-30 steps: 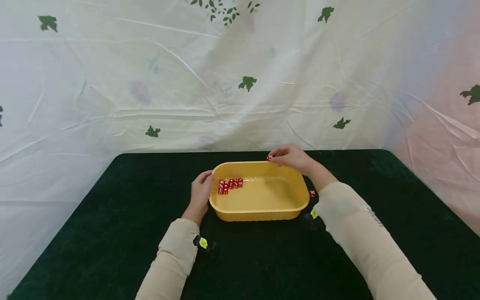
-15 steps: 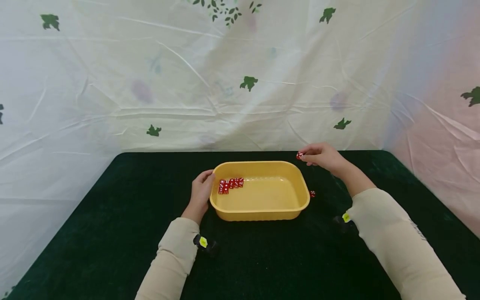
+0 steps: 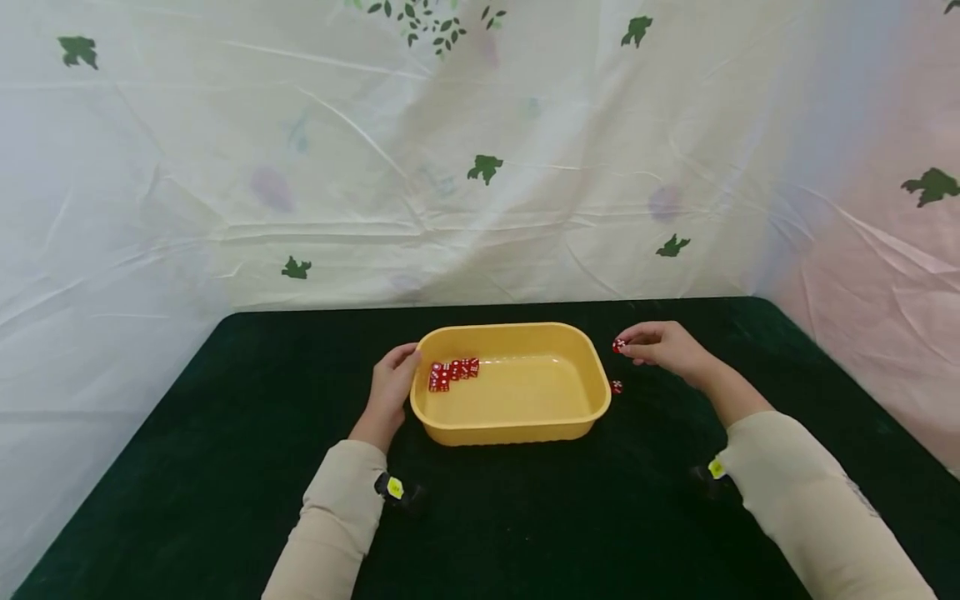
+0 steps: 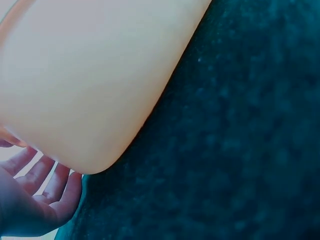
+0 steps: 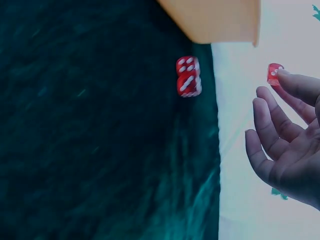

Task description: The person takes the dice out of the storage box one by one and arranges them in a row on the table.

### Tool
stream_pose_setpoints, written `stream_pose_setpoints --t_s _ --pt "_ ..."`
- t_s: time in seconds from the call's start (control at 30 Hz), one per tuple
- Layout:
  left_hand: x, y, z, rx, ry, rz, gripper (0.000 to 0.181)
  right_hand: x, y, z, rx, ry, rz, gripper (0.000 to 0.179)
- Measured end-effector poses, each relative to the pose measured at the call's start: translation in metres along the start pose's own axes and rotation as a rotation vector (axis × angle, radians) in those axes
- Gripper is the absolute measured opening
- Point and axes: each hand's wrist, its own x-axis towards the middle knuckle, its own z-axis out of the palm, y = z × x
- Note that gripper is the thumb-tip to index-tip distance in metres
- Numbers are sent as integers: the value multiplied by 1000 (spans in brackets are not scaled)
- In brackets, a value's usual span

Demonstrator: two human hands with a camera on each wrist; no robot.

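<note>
1. One red die sits pinched between thumb and forefinger of the right hand. Position: to the right of the yellow tub, near its rim but apart from it. The remaining fingers are loosely bent, clear of the die.

2. Left hand holds the left end of the tub, fingers bent against the outer wall. Exact thumb contact cannot be confirmed.

3. Inside the tub, a cluster of red dice lies toward the left end, grouped closely together.

4. Just beside the tub's right wall, on the dark green counter, lies a further red piece. Whether it is one die or two together cannot be determined.

5. Judgement on handling: the pinch should bear squarely on opposite faces, lightly, as a small smooth cube is liable to twist free. Spare fingers should avoid brushing the piece on the counter. Left-hand pressure should be just enough to stop the tub sliding or tilting. Release is best made only once the die rests flat.
</note>
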Motion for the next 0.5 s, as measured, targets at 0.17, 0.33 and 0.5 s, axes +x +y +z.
stream_pose_setpoints --t_s 0.17,0.33,0.5 --pt "0 2 -3 23 -29 -2 31 -6 12 -1 -10 -19 3 31" --pt "1 4 -6 19 -62 -28 32 -8 22 3 0 -34 25 32" --pt "2 5 -8 0 -91 -57 35 -12 31 6 10 -36 57 32"
